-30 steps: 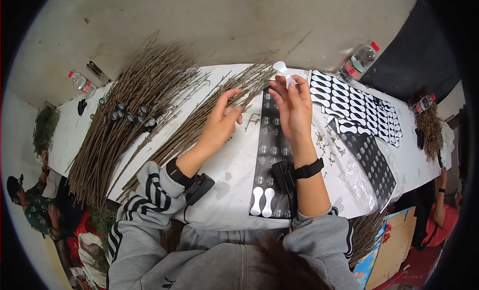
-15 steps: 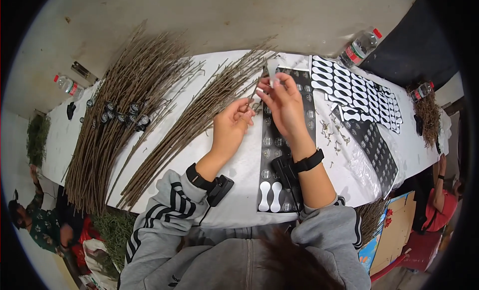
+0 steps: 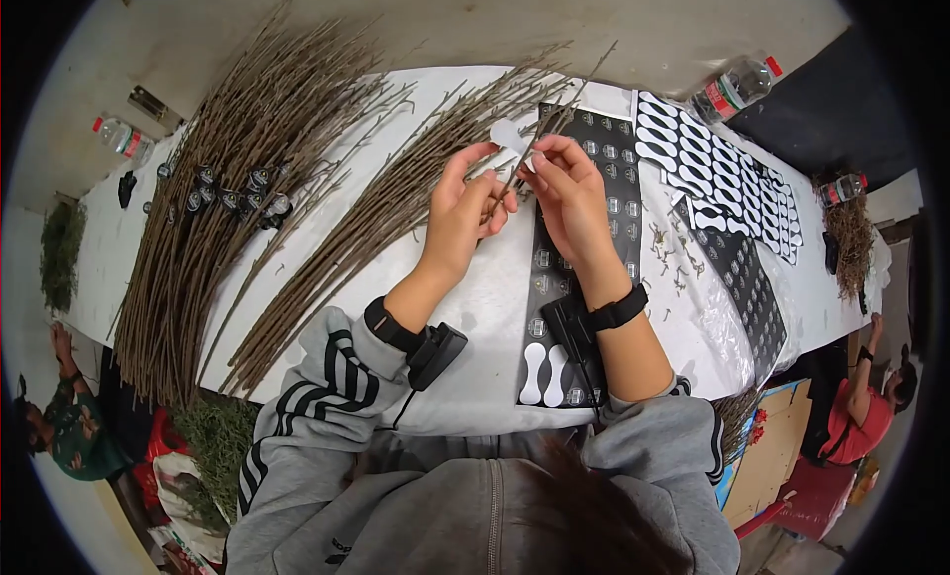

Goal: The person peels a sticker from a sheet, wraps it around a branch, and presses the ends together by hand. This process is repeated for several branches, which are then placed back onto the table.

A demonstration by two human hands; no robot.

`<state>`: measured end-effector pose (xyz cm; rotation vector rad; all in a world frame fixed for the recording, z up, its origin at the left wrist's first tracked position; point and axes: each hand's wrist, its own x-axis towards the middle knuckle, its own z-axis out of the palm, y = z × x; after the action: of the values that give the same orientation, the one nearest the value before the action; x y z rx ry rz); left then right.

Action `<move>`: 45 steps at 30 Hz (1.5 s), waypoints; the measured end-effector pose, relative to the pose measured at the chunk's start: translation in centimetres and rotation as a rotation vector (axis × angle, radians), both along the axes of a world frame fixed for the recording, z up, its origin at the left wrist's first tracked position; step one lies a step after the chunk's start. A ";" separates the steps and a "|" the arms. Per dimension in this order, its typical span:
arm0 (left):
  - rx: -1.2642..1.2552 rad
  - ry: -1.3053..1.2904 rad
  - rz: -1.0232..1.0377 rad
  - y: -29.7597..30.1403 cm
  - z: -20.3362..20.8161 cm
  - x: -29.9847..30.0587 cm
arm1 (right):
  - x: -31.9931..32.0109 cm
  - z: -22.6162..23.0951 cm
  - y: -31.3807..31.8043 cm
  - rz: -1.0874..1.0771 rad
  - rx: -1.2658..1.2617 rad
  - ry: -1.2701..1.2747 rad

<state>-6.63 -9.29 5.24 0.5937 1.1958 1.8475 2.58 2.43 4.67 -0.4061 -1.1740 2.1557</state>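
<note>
My left hand [image 3: 460,209] is closed around a thin brown twig [image 3: 578,98], which slants up and to the right past my other hand. A white dumbbell-shaped sticker [image 3: 508,135] lies against the twig, one round end sticking out to the left. My right hand [image 3: 571,189] pinches the sticker at the twig; its fingers hide the other end. Under my hands is a black backing sheet [image 3: 584,243] with two white stickers [image 3: 535,373] at its near end. Just left of my hands lies a loose bundle of twigs [image 3: 366,239].
A larger twig bundle [image 3: 188,268] with black-and-white round tags [image 3: 230,201] lies at the left. Sticker sheets [image 3: 717,169], twig scraps [image 3: 673,256] and clear plastic [image 3: 708,333] lie right. Bottles [image 3: 734,88] stand near the wall. A person [image 3: 856,407] is at each side.
The sticker has gone from pointing upright in my right hand to lying across the twig, pointing left. My hands have come closer together, and the twig's upper end now stands out beyond them.
</note>
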 end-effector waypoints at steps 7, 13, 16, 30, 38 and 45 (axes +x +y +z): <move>-0.024 0.027 0.050 0.2 0.1 0.2 | 0.2 -0.3 0.0 0.055 0.078 0.019; -0.029 0.044 0.081 0.3 0.2 0.2 | 0.1 -0.3 0.0 0.057 0.157 0.021; -0.018 0.044 0.104 0.4 0.2 0.2 | 0.1 -0.3 -0.1 0.049 0.146 0.048; 0.043 0.252 0.272 0.4 0.3 0.8 | -0.4 0.0 -1.0 0.070 0.134 0.071; 0.053 0.426 0.270 0.3 0.1 0.7 | -0.3 0.1 -1.0 0.089 0.106 0.142; 0.052 0.374 0.241 0.4 0.1 0.6 | 0.1 0.3 -0.7 0.065 0.279 0.101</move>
<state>-6.05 -8.87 5.31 0.8855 1.5217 2.0313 2.68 1.73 4.95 -0.1363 -1.4212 2.0019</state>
